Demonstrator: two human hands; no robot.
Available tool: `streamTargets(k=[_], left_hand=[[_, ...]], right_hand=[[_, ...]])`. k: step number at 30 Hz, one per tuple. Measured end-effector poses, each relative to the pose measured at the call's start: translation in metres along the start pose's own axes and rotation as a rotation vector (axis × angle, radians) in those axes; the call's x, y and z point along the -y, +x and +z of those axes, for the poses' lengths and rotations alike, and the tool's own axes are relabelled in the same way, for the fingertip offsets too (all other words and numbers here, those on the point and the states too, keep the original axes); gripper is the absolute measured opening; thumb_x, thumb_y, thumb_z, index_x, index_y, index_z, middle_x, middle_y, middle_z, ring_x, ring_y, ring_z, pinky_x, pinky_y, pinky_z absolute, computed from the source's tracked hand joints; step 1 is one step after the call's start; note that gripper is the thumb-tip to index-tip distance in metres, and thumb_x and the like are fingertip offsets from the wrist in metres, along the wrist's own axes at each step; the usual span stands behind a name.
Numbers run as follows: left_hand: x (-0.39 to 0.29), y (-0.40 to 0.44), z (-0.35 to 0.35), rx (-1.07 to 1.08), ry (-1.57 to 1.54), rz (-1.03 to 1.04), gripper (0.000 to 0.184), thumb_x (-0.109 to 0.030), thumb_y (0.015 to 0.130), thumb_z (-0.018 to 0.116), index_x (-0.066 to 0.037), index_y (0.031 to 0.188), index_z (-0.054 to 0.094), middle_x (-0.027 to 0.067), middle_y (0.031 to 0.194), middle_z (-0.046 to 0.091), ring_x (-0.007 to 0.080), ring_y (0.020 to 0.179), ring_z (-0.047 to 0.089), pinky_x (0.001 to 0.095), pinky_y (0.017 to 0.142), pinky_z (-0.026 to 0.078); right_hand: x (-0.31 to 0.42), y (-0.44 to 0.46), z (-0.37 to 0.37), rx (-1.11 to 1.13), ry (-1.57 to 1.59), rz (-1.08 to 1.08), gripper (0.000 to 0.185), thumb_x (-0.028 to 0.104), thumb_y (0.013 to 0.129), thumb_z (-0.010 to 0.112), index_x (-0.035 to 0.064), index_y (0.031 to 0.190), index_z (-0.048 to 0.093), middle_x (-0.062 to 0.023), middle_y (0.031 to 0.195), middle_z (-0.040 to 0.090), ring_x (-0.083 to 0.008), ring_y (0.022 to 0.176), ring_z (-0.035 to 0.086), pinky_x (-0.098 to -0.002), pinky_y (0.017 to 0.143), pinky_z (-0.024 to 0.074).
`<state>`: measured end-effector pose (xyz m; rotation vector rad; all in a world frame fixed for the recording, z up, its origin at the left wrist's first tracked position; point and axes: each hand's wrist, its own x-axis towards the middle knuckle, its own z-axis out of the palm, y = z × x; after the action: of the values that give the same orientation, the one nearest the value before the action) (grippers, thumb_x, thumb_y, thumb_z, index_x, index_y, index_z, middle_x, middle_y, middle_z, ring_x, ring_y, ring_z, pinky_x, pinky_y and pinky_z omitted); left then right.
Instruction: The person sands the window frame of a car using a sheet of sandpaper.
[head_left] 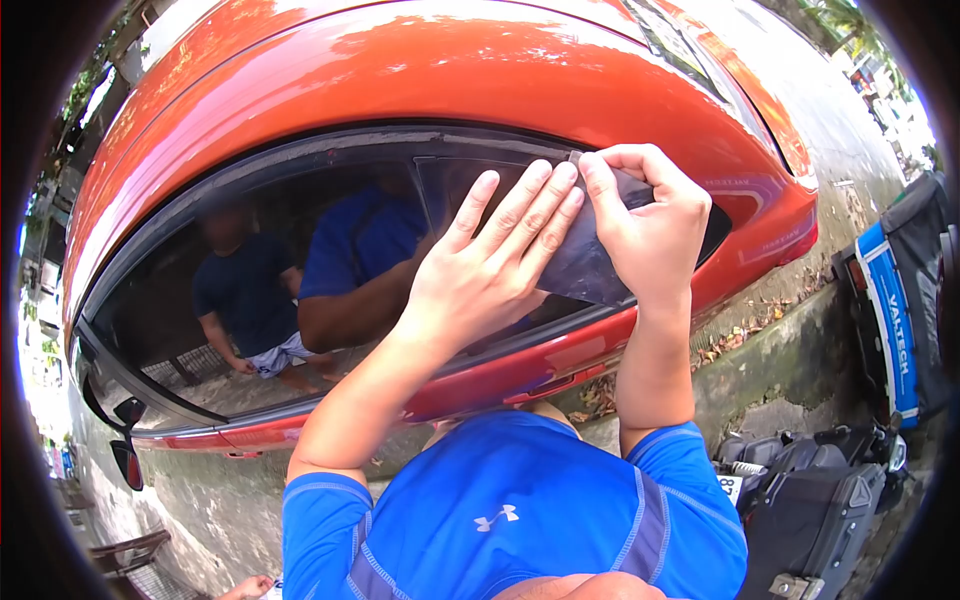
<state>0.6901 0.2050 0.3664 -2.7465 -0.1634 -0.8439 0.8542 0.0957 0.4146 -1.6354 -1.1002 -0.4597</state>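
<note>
A dark sheet of window film (582, 268) lies against the rear side window of an orange-red car (480, 70). My left hand (490, 255) is laid flat, fingers stretched out, over the film's left part and the glass beside it. At the film's upper edge, my right hand (655, 215) pinches it between thumb and bent fingers. Toward the right, the film's lower corner hangs loose in front of the glass. The dark front side window (260, 330) reflects a blue shirt and another person in a dark shirt.
The side mirror (125, 465) sticks out at lower left. Dark hard cases (815, 515) stand at lower right, below a blue and black bag (888, 320) marked VALTECH. A concrete ledge (745, 370) runs beside the car. Another person's hand (250, 587) shows at the bottom edge.
</note>
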Motion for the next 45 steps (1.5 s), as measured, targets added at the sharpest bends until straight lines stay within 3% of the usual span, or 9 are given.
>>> streamTargets(k=[13,23,24,33,41,45], left_hand=[[0.000,0.000,0.002,0.000,0.064,-0.010,0.111,-0.052,0.070,0.083,-0.015,0.169,0.050,0.0046,0.179,0.043,0.0224,0.168,0.037,0.0585,0.140,0.015],[-0.002,0.001,0.002,-0.006,0.090,-0.008,0.110,-0.053,0.070,0.083,-0.015,0.168,0.052,0.0042,0.178,0.045,0.0224,0.167,0.038,0.0589,0.140,0.015],[-0.002,0.000,0.003,-0.008,0.035,-0.022,0.105,-0.044,0.074,0.080,-0.015,0.170,0.049,0.0048,0.178,0.044,0.0217,0.168,0.037,0.0585,0.140,0.017],[-0.002,0.000,0.004,-0.021,0.020,-0.024,0.103,-0.043,0.075,0.079,-0.015,0.170,0.050,0.0051,0.178,0.045,0.0213,0.168,0.037,0.0578,0.140,0.016],[-0.002,0.000,0.003,-0.014,0.025,-0.021,0.109,-0.046,0.072,0.082,-0.015,0.171,0.048,0.0050,0.179,0.043,0.0216,0.168,0.037,0.0587,0.139,0.017],[-0.003,0.001,0.001,0.015,0.063,-0.020,0.116,-0.056,0.067,0.086,-0.015,0.169,0.050,0.0024,0.179,0.043,0.0217,0.167,0.037,0.0590,0.140,0.015]], right_hand=[[-0.005,0.002,0.000,-0.001,-0.020,-0.045,0.009,0.012,0.091,0.087,0.0059,0.091,0.081,-0.0088,0.081,0.080,-0.0209,0.068,0.077,-0.0319,0.065,0.0575],[-0.001,0.004,-0.001,0.018,-0.034,-0.061,0.009,0.013,0.092,0.087,0.0071,0.090,0.081,-0.0071,0.078,0.079,-0.0192,0.060,0.072,-0.0314,0.061,0.0542],[-0.002,0.004,-0.002,0.017,-0.038,-0.053,0.009,0.013,0.092,0.087,0.0071,0.091,0.081,-0.0070,0.078,0.078,-0.0193,0.060,0.071,-0.0315,0.060,0.0541],[-0.006,0.005,-0.004,0.019,-0.050,-0.067,0.010,0.016,0.091,0.087,0.0082,0.090,0.081,-0.0072,0.077,0.078,-0.0215,0.059,0.071,-0.0329,0.061,0.0548],[-0.001,0.008,-0.004,0.041,-0.070,-0.045,0.010,0.016,0.091,0.087,0.0086,0.089,0.080,-0.0074,0.078,0.079,-0.0231,0.063,0.074,-0.0339,0.063,0.0568],[-0.002,0.008,-0.002,0.037,-0.066,-0.101,0.011,0.016,0.092,0.087,0.0083,0.090,0.080,-0.0082,0.079,0.079,-0.0242,0.065,0.076,-0.0344,0.064,0.0576]])
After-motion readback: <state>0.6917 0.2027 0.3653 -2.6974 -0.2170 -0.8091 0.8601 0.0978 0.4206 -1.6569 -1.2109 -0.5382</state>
